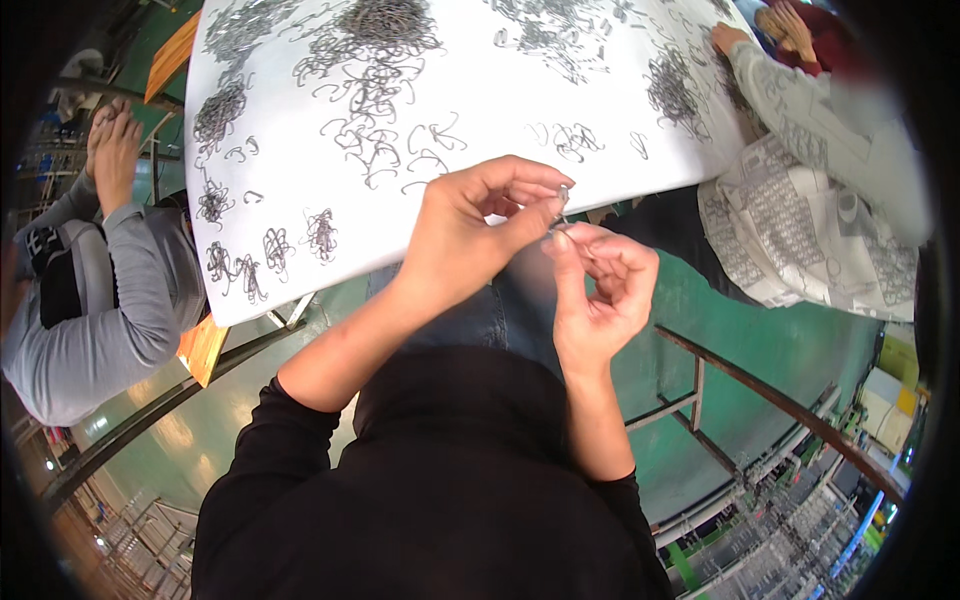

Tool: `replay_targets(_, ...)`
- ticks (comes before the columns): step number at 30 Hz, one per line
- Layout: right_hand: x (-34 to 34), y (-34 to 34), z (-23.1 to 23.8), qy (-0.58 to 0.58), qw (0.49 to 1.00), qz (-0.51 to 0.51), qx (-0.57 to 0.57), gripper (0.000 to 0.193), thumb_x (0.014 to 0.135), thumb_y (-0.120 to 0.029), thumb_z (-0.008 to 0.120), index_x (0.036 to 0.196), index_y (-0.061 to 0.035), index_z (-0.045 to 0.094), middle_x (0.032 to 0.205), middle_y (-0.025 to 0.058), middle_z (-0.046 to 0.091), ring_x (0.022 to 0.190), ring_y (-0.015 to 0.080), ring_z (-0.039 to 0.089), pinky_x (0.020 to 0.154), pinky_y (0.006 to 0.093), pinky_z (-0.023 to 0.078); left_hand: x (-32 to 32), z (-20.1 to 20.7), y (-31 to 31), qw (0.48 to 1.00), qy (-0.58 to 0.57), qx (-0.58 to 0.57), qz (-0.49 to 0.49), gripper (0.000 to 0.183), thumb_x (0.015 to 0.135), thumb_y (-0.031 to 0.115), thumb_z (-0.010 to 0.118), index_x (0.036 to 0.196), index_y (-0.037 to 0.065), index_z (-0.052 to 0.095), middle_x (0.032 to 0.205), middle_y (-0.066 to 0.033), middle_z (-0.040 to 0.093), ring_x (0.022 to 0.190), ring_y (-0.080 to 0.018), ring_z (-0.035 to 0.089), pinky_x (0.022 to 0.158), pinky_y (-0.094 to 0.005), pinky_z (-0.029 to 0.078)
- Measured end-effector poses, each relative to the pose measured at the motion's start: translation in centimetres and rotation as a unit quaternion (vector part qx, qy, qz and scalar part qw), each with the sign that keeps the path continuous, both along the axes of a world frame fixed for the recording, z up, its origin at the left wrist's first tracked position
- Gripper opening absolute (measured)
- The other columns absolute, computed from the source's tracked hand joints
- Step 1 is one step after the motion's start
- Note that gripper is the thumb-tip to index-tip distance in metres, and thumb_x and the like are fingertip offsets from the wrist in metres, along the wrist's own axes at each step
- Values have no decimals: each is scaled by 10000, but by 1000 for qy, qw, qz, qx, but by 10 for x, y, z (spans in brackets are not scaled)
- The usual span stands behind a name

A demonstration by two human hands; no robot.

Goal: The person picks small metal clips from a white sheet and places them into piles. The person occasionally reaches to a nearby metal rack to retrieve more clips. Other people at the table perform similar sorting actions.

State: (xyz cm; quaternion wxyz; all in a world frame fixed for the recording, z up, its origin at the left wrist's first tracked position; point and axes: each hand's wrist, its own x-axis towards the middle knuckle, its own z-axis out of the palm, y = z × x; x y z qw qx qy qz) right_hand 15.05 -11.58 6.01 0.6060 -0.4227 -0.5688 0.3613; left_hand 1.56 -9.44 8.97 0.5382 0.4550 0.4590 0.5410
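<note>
Just past the table's near edge, my left hand and my right hand meet, fingertips almost touching. Both are closed in a pinch. A small shiny metal piece shows between my left thumb and index finger. My right thumb and index finger pinch at its lower end; whether they hold a second part there, I cannot tell. Closest to my hands on the white table lie loose dark bent-wire hooks. A small cluster of similar hooks sits a little farther right.
A large heap of hooks lies at the back, with small flat metal pieces right of it. Several little hook bunches line the left side. Co-workers sit left and right. A metal frame bar stands lower right.
</note>
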Motion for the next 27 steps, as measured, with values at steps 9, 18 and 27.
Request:
replay_targets(9, -5, -5, -15, -71, 997, -11, 37, 260, 821, 111, 681, 976, 12, 497, 922, 158, 668, 817, 158, 659, 710, 257, 560, -5, -4, -17, 979, 155, 109, 73, 145, 827, 24, 698, 969, 36, 721, 899, -52, 712, 809, -120, 617, 733, -265, 495)
replay_targets(18, -4, 60, -24, -153, 981, 28, -115, 93, 944, -90, 588, 971, -1, 596, 900, 66, 632, 781, 138, 619, 640, 264, 486, -17, -15, -24, 965, 148, 202, 79, 199, 781, -30, 714, 975, 16, 700, 892, -80, 703, 812, -218, 658, 749, -320, 509)
replay_targets(27, -146, 190, -58, -517, 827, 189, -119, 198, 837, -229, 696, 917, -50, 716, 961, 140, 709, 849, 287, 682, 750, 376, 524, -23, -11, -33, 968, 158, 179, 82, 208, 777, -23, 717, 976, 35, 708, 880, -62, 699, 814, -211, 665, 754, -321, 510)
